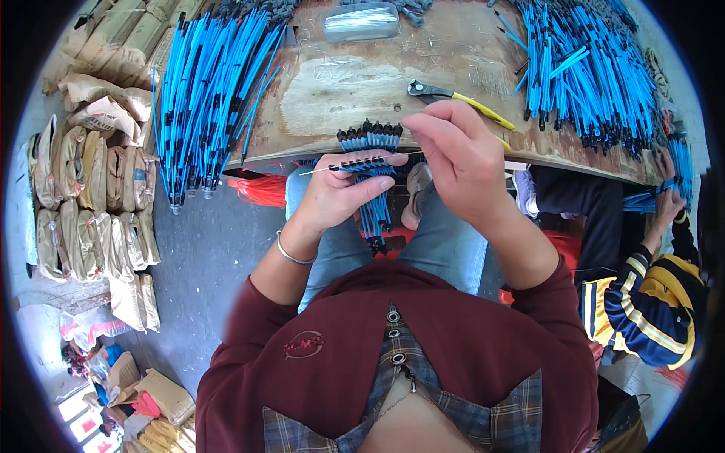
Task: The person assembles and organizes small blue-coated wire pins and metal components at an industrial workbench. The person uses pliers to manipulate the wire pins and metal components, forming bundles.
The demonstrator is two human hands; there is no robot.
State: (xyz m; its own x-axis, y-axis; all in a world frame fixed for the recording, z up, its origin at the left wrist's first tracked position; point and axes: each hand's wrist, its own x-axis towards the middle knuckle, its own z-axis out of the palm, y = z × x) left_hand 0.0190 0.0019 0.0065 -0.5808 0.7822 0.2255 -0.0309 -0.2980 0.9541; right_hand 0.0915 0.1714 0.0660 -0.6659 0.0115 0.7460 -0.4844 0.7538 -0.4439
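Left grip [332, 198] pinches strung rods [364, 163]; right grip [464, 157] is pressed together, contents unclear. Stringing looks partway, loose piles [219, 83] seemingly undone.

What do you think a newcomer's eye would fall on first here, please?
Probably the left pile of bright blue rods and the right pile, at either side of the wooden table. Next come the yellow-handled pincers between them, then, at the near edge, the black-studded blue pieces in the grip of the left hand.
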